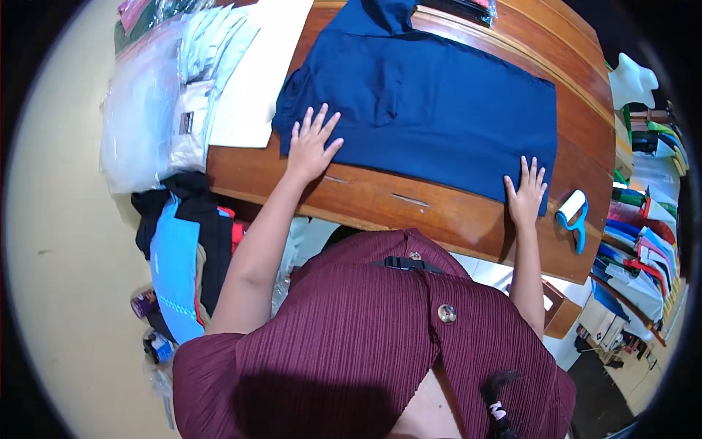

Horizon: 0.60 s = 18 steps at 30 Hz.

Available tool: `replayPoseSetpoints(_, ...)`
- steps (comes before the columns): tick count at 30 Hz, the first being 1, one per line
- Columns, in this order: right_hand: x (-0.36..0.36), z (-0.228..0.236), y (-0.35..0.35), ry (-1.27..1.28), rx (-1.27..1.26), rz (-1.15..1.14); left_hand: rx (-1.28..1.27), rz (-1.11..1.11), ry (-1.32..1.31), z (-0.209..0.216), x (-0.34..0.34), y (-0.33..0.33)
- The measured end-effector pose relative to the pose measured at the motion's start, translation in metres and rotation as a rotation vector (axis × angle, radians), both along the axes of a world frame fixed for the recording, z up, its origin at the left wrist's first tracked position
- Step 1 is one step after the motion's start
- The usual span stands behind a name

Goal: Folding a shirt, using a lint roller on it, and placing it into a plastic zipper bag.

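Note:
A dark navy garment (439, 110) lies spread on the brown wooden table (409, 197), its sleeve or upper part running off the top of the view. My left hand (312, 146) rests on the cloth's near left edge, fingers spread. Near the right end of the cloth, my right hand (526, 194) lies flat with its fingers apart, touching the lower edge. Neither hand grips anything. Some wrinkles show around the middle of the garment. A lint roller (575, 212) with a blue handle and white roll lies just right of my right hand.
White sheets (256, 80) and plastic-wrapped garments (191, 110) are stacked on the left. Dark packaged items (461, 9) sit at the far edge. Blue and black clothes (175, 256) hang at the left side. Colourful clothing (643, 241) and a white mannequin form (632, 82) stand on the right.

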State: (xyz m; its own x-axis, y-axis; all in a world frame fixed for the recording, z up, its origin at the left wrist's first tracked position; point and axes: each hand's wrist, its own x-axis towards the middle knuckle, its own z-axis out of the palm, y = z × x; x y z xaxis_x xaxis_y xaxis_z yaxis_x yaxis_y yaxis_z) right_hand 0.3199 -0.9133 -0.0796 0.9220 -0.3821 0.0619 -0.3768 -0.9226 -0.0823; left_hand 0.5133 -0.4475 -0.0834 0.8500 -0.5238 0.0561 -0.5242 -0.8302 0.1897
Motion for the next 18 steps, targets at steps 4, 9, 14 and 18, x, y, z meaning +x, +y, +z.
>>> replayPoseSetpoints(4,0.045,0.020,0.039,-0.316,0.174,-0.008,-0.378,0.070,-0.050,0.029,0.046,-0.011)
replayPoseSetpoints(9,0.217,0.025,0.164,-0.341,0.619,0.021,-0.346,0.083,-0.127,0.040,0.164,-0.063)
replayPoseSetpoints(14,0.286,0.020,0.195,0.011,0.689,-0.508,-0.017,0.223,0.220,0.033,0.208,-0.075)
replayPoseSetpoints(18,0.287,0.013,0.173,-0.049,0.987,-0.419,-0.175,0.162,0.308,0.029,0.216,-0.076)
